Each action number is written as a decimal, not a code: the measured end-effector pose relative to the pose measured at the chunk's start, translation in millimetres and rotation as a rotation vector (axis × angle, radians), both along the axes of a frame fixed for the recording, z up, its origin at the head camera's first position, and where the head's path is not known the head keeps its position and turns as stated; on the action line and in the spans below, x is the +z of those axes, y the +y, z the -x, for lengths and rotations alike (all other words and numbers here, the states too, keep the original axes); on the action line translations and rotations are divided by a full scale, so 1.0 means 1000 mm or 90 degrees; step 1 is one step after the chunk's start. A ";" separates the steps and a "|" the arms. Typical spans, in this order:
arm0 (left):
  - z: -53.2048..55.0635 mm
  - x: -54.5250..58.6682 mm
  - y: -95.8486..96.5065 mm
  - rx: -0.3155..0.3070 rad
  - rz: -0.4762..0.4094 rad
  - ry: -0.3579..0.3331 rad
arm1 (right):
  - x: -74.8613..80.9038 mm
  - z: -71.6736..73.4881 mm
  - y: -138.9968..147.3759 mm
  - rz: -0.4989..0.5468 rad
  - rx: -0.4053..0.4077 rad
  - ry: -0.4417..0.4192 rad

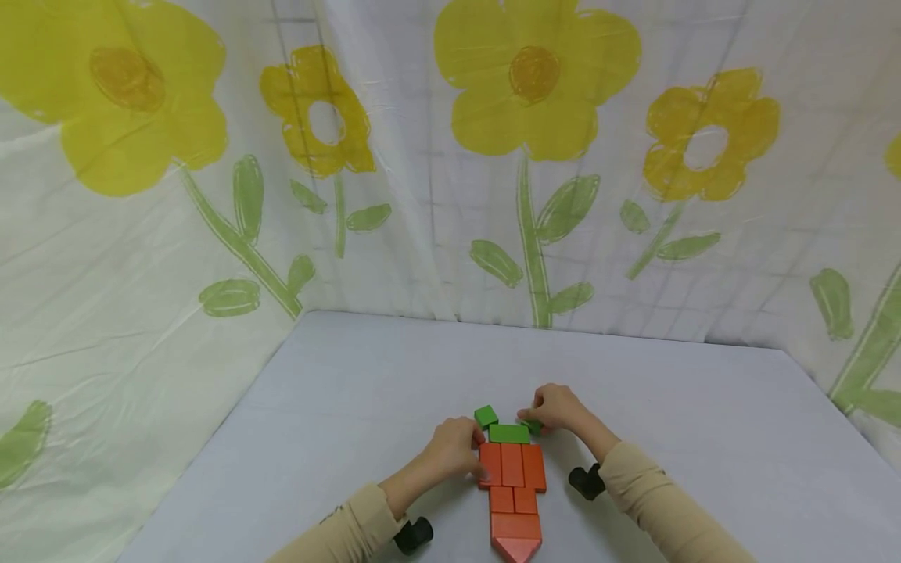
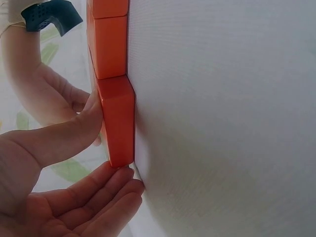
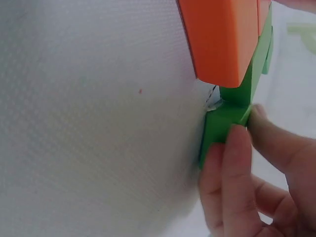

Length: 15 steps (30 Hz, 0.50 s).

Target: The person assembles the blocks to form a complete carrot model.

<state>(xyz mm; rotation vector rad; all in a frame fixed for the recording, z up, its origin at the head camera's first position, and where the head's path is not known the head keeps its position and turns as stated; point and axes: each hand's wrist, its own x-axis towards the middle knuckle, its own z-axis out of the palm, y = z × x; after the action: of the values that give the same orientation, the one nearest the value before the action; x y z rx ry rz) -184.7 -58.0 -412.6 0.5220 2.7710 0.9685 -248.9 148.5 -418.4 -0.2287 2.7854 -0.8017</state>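
Observation:
Orange and green toy blocks lie on the table in a carrot-like shape, with a pointed block point(image 1: 517, 549) at the near end. My left hand point(image 1: 453, 447) holds the left tall orange block point(image 2: 119, 123), thumb on its top face and fingers at its far end. A green block point(image 3: 219, 126) is pinched between the thumb and fingers of my right hand point(image 1: 559, 408). That block sits by the right end of a long green block point(image 1: 508, 434). At the long block's far left corner lies a tilted green block point(image 1: 486, 416).
The white table point(image 1: 394, 367) reaches back to a hanging cloth point(image 1: 408, 258) printed with yellow flowers. A dark wrist device point(image 1: 414, 536) is by the left wrist and another point(image 1: 587, 481) by the right. Several smaller orange blocks point(image 1: 514, 524) continue the row toward me.

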 end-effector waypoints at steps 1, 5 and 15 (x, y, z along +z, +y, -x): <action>0.000 0.000 0.000 0.000 0.000 0.000 | 0.000 0.000 0.000 0.001 0.001 0.005; 0.000 0.000 0.000 0.002 -0.001 -0.001 | -0.001 -0.001 -0.001 0.001 -0.001 0.018; 0.000 -0.002 0.002 0.002 0.012 -0.003 | 0.002 -0.004 -0.001 -0.023 0.006 0.040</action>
<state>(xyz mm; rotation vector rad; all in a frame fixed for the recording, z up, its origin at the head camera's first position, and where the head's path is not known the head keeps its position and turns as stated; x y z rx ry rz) -184.8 -56.3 -414.1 0.5124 2.7740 0.9431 -244.6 147.3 -416.6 -0.2651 2.8527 -0.7534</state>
